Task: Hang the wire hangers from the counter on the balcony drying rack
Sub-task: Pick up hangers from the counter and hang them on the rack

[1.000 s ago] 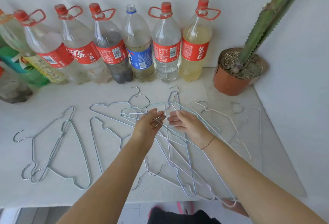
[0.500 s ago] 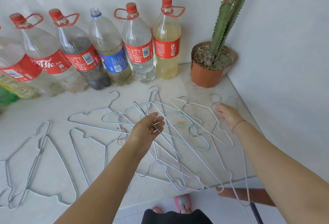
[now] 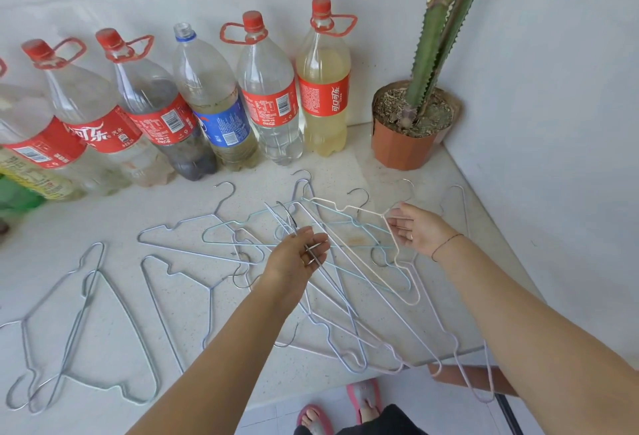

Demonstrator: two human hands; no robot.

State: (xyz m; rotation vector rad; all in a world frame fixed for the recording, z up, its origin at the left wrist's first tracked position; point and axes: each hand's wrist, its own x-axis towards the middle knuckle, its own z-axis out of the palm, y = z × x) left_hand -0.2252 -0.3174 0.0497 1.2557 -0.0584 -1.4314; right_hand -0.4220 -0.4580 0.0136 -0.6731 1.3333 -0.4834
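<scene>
Drawn leftward since the earlier frame, the right hand [image 3: 420, 232] is recorded. Thin silver wire hangers [image 3: 313, 255] are gripped at their necks by the left hand [image 3: 294, 262] over the white counter [image 3: 114, 217]; a pale pink wire hanger [image 3: 345, 209] is touched at its neck by relaxed right fingers [image 3: 397, 227].

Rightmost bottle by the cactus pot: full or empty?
Mostly full: yellowish liquid reaches the shoulder of the rightmost bottle, above its red label; the neck is clear.

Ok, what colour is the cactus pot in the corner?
Terracotta orange: the pot shows clearly in the head view, the only one here.
</scene>
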